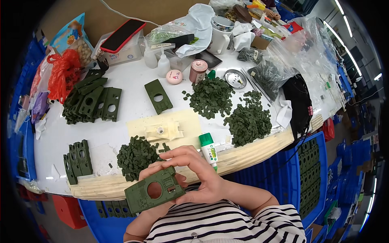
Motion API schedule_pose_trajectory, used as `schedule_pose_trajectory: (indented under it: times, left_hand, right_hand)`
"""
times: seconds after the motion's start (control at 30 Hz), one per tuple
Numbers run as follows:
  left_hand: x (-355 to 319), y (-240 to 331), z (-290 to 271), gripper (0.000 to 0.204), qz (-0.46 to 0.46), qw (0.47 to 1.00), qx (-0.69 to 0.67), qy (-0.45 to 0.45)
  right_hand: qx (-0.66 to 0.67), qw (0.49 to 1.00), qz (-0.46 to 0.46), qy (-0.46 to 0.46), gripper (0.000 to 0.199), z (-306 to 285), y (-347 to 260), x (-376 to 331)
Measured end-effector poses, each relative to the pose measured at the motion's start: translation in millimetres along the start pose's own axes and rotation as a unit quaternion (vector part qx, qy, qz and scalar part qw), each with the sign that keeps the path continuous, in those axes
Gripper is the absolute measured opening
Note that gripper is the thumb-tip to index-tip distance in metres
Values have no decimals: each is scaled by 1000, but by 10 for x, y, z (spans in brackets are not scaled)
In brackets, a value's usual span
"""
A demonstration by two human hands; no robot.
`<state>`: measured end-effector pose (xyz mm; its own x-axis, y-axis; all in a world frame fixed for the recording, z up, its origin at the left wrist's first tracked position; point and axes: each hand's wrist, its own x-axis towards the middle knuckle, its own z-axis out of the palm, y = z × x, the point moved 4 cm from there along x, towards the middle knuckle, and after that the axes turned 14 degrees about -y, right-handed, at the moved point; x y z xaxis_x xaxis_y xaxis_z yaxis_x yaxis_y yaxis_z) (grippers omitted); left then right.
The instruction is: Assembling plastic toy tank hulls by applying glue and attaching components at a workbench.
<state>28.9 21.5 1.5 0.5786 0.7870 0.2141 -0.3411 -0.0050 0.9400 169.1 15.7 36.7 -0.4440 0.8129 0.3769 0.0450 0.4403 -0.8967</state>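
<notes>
A dark green plastic tank-hull part (139, 192) with a round hole is held tilted in front of my striped shirt, beyond the table's padded front edge. My left hand (149, 171) grips it from behind; the hull hides most of those fingers. My right hand (204, 178) is closed at the hull's right end, thumb underneath and fingers curved over the top. Whether a small piece is pinched there is hidden. Just past the hands lies a heap of small green plastic pieces (137, 158). A green-capped white glue bottle (208, 148) stands right of my right hand.
A cream jig (164, 130) lies mid-table, with one hull part (158, 96) behind it. Stacked hulls (91, 99) and a short row (78, 158) lie left. Two more piece heaps (211, 97) (248, 123) lie right. Blue crates (310, 178) flank the table below.
</notes>
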Motion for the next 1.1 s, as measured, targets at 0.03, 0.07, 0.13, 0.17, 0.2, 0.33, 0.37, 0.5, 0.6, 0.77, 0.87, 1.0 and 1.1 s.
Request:
schedule_pose_trajectory:
  times: [0.03,0.07,0.13,0.17,0.2,0.33,0.37,0.5,0.6,0.77,0.87,1.0,1.1]
  left_hand:
    - [-5,-8,4,79,-13,1000,-2,-3]
    - [2,-13,11,81,-10,1000,-22,-17]
    - [41,-15,22,84,-3,997,-63,-48]
    - [41,-34,19,82,-3,994,-96,-46]
    - [42,-55,2,81,1,991,-124,-44]
    - [37,-40,-64,74,3,990,-140,-31]
    - [32,-5,-87,72,-1,990,-137,-23]
    - [-7,30,-220,69,16,995,-95,-17]
    - [61,66,-217,65,20,994,-94,-48]
    - [192,87,-83,66,-11,996,-90,-22]
    - [203,65,-68,62,-13,992,-101,-73]
    - [220,50,-47,60,-26,991,-101,-88]
    - [233,36,-50,60,-26,989,-119,-80]
  right_hand:
    - [-31,999,3,-11,64,-23,-19,-10]
    - [-33,999,2,-10,64,-30,-14,-15]
    - [-38,999,-1,-6,65,-53,0,-32]
    - [-37,999,6,-2,66,-48,10,-52]
    - [-35,999,6,1,68,-37,22,-54]
    - [-76,996,19,33,70,-189,-84,-33]
    - [-86,995,25,51,69,-272,-126,-51]
    - [-385,892,168,168,27,-945,-33,-382]
    - [-523,812,219,139,15,-1137,63,-456]
    - [-558,786,251,91,15,-1145,178,-494]
    - [-551,796,229,100,13,-1168,224,-532]
    - [-546,801,205,133,10,-1172,176,-558]
    - [-531,803,226,146,11,-1186,94,-575]
